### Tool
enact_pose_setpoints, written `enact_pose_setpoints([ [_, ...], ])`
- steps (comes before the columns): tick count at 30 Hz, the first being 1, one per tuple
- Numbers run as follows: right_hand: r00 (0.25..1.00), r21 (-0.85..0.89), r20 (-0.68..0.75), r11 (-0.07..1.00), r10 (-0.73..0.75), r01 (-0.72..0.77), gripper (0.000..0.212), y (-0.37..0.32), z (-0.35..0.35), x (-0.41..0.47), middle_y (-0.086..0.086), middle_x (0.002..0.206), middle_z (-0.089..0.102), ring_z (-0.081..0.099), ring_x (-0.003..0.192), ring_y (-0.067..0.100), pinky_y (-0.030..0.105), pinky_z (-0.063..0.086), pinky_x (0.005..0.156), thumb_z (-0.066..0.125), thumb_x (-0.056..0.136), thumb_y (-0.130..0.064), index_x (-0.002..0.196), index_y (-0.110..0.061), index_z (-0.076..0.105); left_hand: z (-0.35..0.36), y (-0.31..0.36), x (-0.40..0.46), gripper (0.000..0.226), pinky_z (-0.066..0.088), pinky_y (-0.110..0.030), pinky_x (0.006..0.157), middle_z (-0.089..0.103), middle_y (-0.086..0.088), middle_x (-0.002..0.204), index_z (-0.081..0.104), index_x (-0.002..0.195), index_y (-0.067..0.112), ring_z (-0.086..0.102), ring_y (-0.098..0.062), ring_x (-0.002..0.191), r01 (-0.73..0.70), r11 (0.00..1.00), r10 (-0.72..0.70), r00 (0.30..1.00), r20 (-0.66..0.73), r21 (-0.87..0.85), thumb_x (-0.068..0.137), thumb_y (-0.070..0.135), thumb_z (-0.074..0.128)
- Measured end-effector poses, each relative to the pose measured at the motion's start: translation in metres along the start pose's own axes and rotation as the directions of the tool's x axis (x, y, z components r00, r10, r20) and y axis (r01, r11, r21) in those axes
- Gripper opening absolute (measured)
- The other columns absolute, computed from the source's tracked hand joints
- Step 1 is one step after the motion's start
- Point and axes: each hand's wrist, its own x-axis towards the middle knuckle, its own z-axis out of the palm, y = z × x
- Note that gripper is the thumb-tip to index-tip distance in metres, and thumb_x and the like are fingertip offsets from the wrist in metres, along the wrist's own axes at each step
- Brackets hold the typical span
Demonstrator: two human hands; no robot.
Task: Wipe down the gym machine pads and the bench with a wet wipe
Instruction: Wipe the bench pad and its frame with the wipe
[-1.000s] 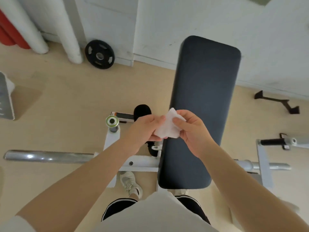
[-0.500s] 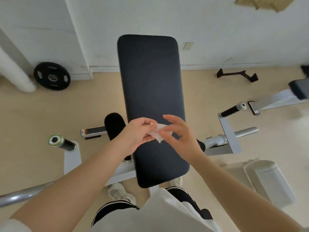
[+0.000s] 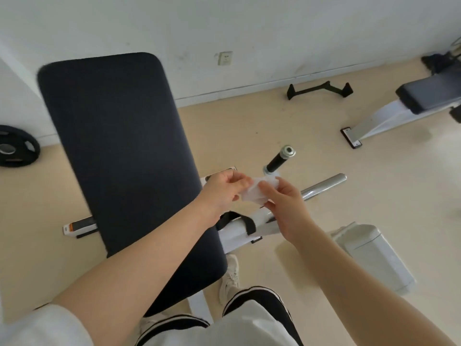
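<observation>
You see two hands: a left hand and a right hand. One wipe sits between them. Two dark pads show: one bench pad at ten o'clock, another pad at two. One weight plate lies at nine, one bin at four.

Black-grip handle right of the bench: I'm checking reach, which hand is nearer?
Right. The right hand sits just below the black-grip handle; the left hand is farther, toward the bench pad.
</observation>
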Motion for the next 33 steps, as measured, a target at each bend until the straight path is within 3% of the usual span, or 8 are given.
enact_pose_setpoints([
  [8,0.862,0.147,-0.427,0.961,0.274,-0.232,0.006,0.019,-0.115,0.125,0.008,0.092,0.056,0.055,0.085,0.024,0.027,0.051,0.066,0.053,0.088,-0.006,0.092,-0.01,0.054,0.087,-0.004,0.13,0.013,0.043,-0.022,0.068,0.055,0.001,0.09,0.051,0.102,0.016,0.053,-0.011,0.076,0.173,0.981,-0.163,0.98,-0.111,0.089,0.096,0.025,0.045],
  [14,0.79,0.341,-0.366,0.861,0.491,-0.377,0.026,0.052,-0.107,0.209,0.008,0.087,0.055,0.053,0.073,0.019,0.037,0.05,0.09,0.042,0.093,-0.006,0.116,-0.011,0.054,0.114,-0.014,0.202,0.029,0.036,-0.031,0.089,0.053,0.003,0.099,0.056,0.107,0.022,0.047,-0.015,0.097,0.19,0.967,-0.181,0.981,-0.07,0.167,0.093,0.045,0.044],
  [17,0.817,0.316,-0.335,0.873,0.47,-0.373,0.022,0.06,-0.09,0.226,0.018,0.102,0.062,0.061,0.089,0.031,0.041,0.049,0.09,0.042,0.094,-0.004,0.107,-0.005,0.059,0.117,-0.023,0.213,0.024,0.037,-0.019,0.068,0.055,0.015,0.065,0.062,0.103,0.02,0.049,0.0,0.065,0.142,0.961,-0.13,0.989,-0.067,0.236,0.092,0.037,0.05],
  [19,0.81,0.328,-0.37,0.88,0.455,-0.345,0.026,0.061,-0.086,0.228,0.007,0.081,0.062,0.06,0.082,0.023,0.04,0.051,0.088,0.041,0.093,-0.004,0.086,-0.013,0.064,0.114,-0.025,0.217,0.021,0.034,-0.018,0.06,0.049,0.019,0.046,0.064,0.098,0.015,0.044,0.005,0.048,0.129,0.959,-0.12,0.991,-0.05,0.251,0.092,0.031,0.054],
  [22,0.896,0.329,-0.322,0.924,0.305,-0.196,0.032,0.047,-0.091,0.212,0.002,0.071,0.061,0.055,0.071,0.016,0.032,0.053,0.08,0.039,0.093,-0.001,0.079,-0.016,0.064,0.106,-0.018,0.221,0.014,0.041,-0.021,0.081,0.062,0.018,0.071,0.066,0.093,0.018,0.053,0.002,0.071,0.164,0.96,-0.167,0.986,-0.008,0.226,0.088,0.03,0.06],
  [26,0.972,0.453,-0.192,0.891,0.135,-0.034,0.029,0.034,-0.116,0.195,0.003,0.083,0.068,0.064,0.078,0.011,0.02,0.054,0.079,0.039,0.097,-0.003,0.087,-0.012,0.064,0.103,-0.014,0.226,0.018,0.037,-0.019,0.075,0.061,0.021,0.061,0.064,0.096,0.018,0.051,0.016,0.053,0.184,0.939,-0.195,0.981,0.008,0.292,0.083,0.031,0.065],
  [31,0.938,0.034,-0.31,0.988,0.153,-0.15,0.031,0.062,-0.133,0.235,-0.001,0.076,0.059,0.052,0.08,0.019,0.034,0.047,0.079,0.04,0.093,-0.005,0.08,-0.023,0.062,0.103,-0.01,0.225,0.028,0.037,-0.017,0.07,0.057,0.011,0.076,0.06,0.104,0.014,0.05,0.004,0.064,0.234,0.934,-0.242,0.97,-0.002,0.269,0.083,0.03,0.066],
  [33,0.958,-0.079,-0.177,0.967,0.227,-0.244,0.024,0.072,-0.131,0.252,0.003,0.08,0.058,0.052,0.085,0.023,0.038,0.047,0.083,0.042,0.093,-0.008,0.082,-0.018,0.061,0.103,-0.011,0.224,0.027,0.036,-0.017,0.068,0.056,0.011,0.076,0.06,0.104,0.015,0.048,0.002,0.064,0.239,0.936,-0.247,0.969,-0.003,0.259,0.082,0.03,0.066],
])
